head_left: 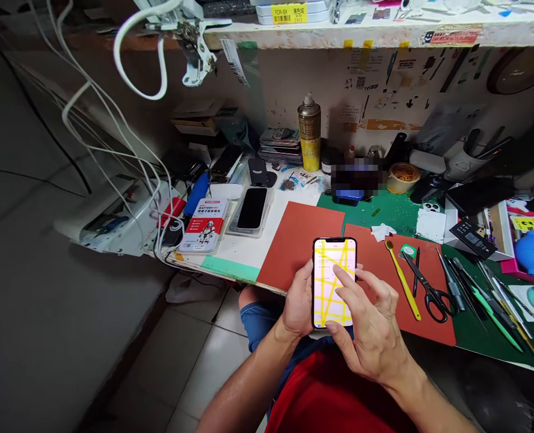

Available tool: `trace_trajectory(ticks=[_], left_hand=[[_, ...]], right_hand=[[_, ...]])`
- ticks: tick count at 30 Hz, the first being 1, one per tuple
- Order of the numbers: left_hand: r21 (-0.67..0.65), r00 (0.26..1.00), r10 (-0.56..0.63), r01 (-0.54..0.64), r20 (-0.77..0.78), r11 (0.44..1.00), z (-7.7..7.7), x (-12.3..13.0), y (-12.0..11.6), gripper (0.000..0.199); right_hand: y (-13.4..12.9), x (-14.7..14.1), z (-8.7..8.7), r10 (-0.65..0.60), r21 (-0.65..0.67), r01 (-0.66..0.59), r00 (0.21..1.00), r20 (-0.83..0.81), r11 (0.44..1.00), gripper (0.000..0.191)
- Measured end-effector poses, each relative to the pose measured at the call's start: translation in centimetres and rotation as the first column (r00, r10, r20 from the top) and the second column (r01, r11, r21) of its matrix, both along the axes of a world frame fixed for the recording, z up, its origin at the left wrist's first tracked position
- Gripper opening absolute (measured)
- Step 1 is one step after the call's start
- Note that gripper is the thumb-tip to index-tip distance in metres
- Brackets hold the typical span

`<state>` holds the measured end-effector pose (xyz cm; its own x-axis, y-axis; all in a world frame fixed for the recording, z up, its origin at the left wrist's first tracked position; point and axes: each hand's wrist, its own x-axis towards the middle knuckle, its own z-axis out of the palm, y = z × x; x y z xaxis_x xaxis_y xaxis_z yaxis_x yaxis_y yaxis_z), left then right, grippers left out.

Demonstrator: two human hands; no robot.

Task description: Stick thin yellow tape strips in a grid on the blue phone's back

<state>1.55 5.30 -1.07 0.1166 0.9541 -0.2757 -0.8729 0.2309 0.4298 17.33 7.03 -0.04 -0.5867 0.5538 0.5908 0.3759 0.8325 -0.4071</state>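
Observation:
A smartphone (325, 294) with a lit white screen crossed by yellow lines is held upright near the bench's front edge. My left hand (299, 304) grips it along its left side, with fingertips showing past its right edge. Over the screen's right half is my right hand (368, 319), its fingers apart and holding nothing. Its index fingertip is at the upper middle of the screen; I cannot tell whether it touches. The thumb is by the phone's lower edge. Behind the phone lie reddish-brown mats (300, 231).
To the right lie a yellow brush (403, 282), black scissors (424, 285) and several tweezers (492, 297). Another phone (252, 208) lies on a clear case beside a battery box (205, 225). A spray can (309, 132) stands at the back. White cables (113, 120) hang at left.

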Motion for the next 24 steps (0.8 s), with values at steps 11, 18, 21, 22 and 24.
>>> trace_trajectory(ticks=[11,18,21,22,24], left_hand=[[0.017,1.0,-0.002,0.002,-0.004,1.0,0.7,-0.6,0.8,0.063],[0.015,0.999,0.041,-0.041,0.0,0.999,0.7,-0.7,1.0,0.063],[0.022,0.999,0.033,-0.033,-0.013,0.999,0.6,-0.7,1.0,0.064],[0.024,0.999,0.029,-0.028,-0.015,0.999,0.6,-0.7,1.0,0.064],[0.026,1.0,0.021,-0.02,-0.019,0.999,0.7,-0.7,1.0,0.065]], right_hand=[[-2.5,2.2,-1.5,0.041,0.055,-0.032,0.984,-0.171,0.998,0.021],[-3.3,2.8,-2.1,0.122,0.077,-0.112,0.983,-0.138,0.991,0.018],[-3.2,2.8,-2.2,0.16,0.103,-0.147,0.978,-0.137,0.984,0.018],[-3.2,2.8,-2.2,0.167,0.108,-0.153,0.977,-0.134,0.982,0.018],[-3.1,2.7,-2.2,0.17,0.11,-0.157,0.977,-0.126,0.982,0.019]])
